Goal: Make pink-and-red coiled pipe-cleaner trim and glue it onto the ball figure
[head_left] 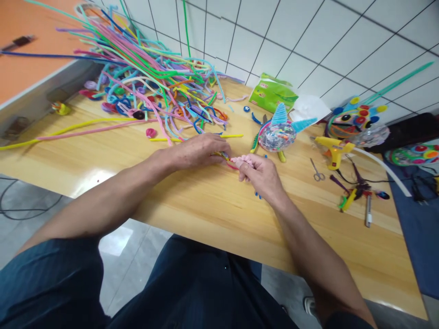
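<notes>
My right hand [259, 176] pinches a small pink fuzzy piece [244, 159] above the wooden table. Just left of it, my left hand [204, 151] is curled, palm down, with its fingertips at thin yellow and red strands [222, 156] that meet the pink piece. What those fingers grip is too small to make out. Behind my right hand stands a clear plastic piece with two blue fuzzy ears [277, 135]. A yellow pipe cleaner [233, 135] lies behind my left hand.
A big heap of coloured pipe cleaners [147, 73] covers the back left. Behind are a green tissue pack [273, 92] and the tiled wall. To the right lie a yellow glue gun [334, 150], scissors [317, 172], a cutter [368, 211] and decorated crafts [353, 121].
</notes>
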A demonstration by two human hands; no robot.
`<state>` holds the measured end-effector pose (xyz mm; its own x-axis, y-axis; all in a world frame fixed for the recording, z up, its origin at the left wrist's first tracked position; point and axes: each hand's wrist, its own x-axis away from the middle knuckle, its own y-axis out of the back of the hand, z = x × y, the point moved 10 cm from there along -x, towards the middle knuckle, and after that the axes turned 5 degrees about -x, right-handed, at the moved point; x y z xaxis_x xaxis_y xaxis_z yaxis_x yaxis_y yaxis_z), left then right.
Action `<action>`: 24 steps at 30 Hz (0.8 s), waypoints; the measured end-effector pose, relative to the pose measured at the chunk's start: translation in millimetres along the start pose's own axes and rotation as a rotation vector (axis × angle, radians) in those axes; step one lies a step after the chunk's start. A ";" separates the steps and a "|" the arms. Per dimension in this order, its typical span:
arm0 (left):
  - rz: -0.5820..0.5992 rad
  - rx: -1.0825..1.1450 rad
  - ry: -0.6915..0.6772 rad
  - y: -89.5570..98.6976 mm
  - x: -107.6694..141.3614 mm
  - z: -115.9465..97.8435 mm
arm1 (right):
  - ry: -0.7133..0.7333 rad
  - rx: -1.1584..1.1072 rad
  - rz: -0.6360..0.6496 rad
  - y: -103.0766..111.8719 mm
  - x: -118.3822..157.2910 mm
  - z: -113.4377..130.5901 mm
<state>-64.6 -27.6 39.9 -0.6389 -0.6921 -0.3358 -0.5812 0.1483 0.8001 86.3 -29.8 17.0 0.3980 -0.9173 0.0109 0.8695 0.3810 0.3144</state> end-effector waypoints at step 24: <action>-0.579 -0.078 0.595 82.5 35.6 109.3 | -0.149 -0.453 -0.251 34.8 15.6 -18.0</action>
<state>-190.4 37.2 39.6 0.1355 -0.9048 -0.4037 -0.6855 -0.3798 0.6212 128.0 -28.7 11.0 0.1447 -0.9806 0.1325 0.9848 0.1296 -0.1159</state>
